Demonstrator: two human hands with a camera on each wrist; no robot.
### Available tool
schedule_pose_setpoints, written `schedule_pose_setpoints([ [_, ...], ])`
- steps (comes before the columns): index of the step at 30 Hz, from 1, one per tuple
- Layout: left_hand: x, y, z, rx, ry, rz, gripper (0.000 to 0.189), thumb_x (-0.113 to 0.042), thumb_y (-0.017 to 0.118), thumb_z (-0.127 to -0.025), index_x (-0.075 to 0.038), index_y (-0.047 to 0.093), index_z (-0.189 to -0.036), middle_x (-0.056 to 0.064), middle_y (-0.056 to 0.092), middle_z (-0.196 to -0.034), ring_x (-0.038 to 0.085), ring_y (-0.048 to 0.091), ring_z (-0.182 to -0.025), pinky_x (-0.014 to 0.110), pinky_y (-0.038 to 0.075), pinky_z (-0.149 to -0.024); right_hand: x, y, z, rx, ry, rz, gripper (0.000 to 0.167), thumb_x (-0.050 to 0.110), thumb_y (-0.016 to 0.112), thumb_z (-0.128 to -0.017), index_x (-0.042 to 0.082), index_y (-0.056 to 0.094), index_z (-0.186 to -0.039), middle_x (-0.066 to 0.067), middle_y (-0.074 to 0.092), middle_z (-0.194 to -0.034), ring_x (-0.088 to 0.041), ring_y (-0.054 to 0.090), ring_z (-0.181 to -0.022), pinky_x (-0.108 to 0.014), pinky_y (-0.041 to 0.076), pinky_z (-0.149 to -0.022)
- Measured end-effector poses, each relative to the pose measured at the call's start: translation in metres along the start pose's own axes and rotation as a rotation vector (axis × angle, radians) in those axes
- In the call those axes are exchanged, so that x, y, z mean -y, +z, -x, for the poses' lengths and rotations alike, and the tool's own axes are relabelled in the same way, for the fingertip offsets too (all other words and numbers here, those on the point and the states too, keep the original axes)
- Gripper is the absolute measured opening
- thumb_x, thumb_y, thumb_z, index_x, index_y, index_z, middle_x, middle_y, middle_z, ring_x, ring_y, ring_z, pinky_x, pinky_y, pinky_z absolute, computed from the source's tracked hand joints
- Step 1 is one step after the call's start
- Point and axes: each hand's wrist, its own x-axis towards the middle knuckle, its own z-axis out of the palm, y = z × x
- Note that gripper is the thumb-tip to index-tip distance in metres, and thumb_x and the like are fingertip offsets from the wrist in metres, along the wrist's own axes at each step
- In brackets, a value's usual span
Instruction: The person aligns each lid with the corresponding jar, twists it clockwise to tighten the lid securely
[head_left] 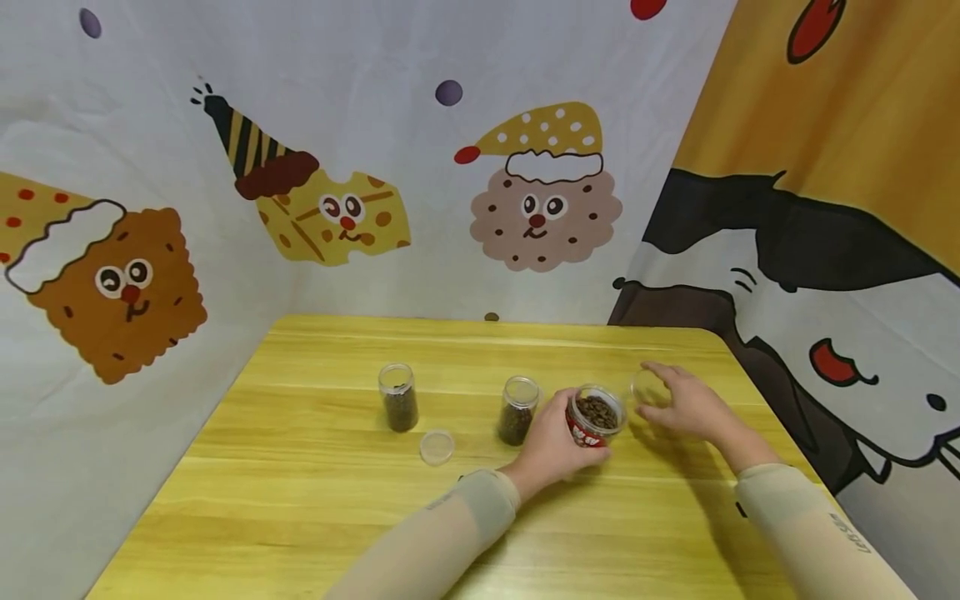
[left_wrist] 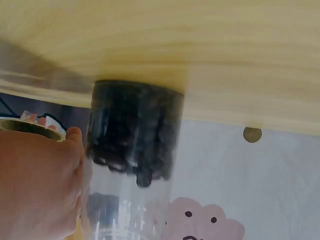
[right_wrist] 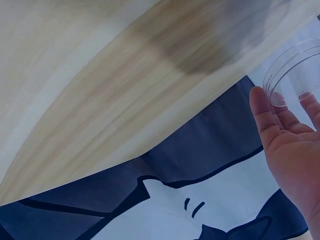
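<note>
In the head view my left hand (head_left: pixel 553 446) grips a wide clear jar (head_left: pixel 587 437) with a red label, its open top showing brown pellets. Just left of that hand stands a narrower clear jar (head_left: pixel 516 421), partly filled with dark pieces; it looms large in the left wrist view. My right hand (head_left: pixel 688 406), off to the right, holds a round clear lid (head_left: pixel 640 388) between thumb and fingers. The right wrist view shows this clear lid (right_wrist: pixel 280 67) tilted at the fingertips, above the table surface.
Another narrow clear jar (head_left: pixel 400 405), also with dark contents, stands uncovered farther left. Near it a round clear lid (head_left: pixel 437 447) lies flat on the wooden table (head_left: pixel 315 492). A printed cartoon cloth (head_left: pixel 420 283) hangs behind the table and along its sides.
</note>
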Motion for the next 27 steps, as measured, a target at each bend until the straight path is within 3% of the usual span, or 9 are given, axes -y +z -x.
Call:
schedule_pose_setpoints([
  [11, -0.018, -0.022, 0.002, -0.004, 0.067, 0.039, 0.096, -0.038, 0.098, -0.075, -0.023, 0.047, -0.156, -0.007, 0.064, -0.141, 0.008, 0.061, -0.128, 0.029, 0.054, -0.111, 0.005, -0.008, 0.0, -0.034, -0.019, -0.011, 0.09, 0.048, 0.081, -0.093, 0.006, 0.042, -0.162, -0.036, 0.052, -0.152, -0.054, 0.065, -0.122, -0.07, 0.059, -0.092],
  [27, -0.053, -0.068, -0.006, -0.053, 0.111, 0.153, 0.097, -0.038, 0.097, -0.078, -0.026, 0.044, -0.158, -0.01, 0.059, -0.151, 0.007, 0.06, -0.133, 0.03, 0.055, -0.112, 0.019, -0.021, -0.005, -0.059, -0.034, -0.036, 0.089, 0.045, 0.081, -0.094, 0.004, 0.041, -0.162, -0.034, 0.054, -0.15, -0.053, 0.063, -0.124, -0.071, 0.058, -0.095],
])
